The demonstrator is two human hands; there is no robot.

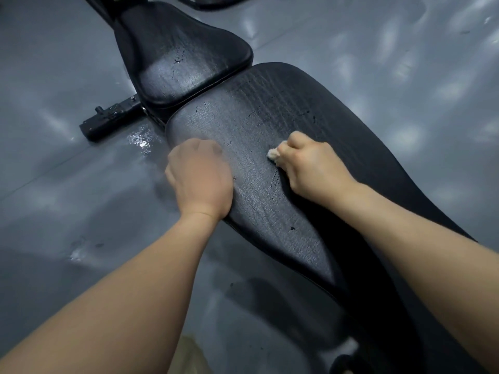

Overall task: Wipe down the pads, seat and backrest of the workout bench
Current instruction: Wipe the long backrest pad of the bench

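The right hand [310, 168] clenches a white cloth [273, 153] on the backrest [270, 211]. The left hand [199, 176] is blurred at its nine o'clock edge: grip cannot be told.

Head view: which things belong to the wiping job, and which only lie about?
Job: backrest, seat, white cloth in the right hand, left hand on the backrest's edge.
Lying about: black foot bar on the floor, wet patch beside it.
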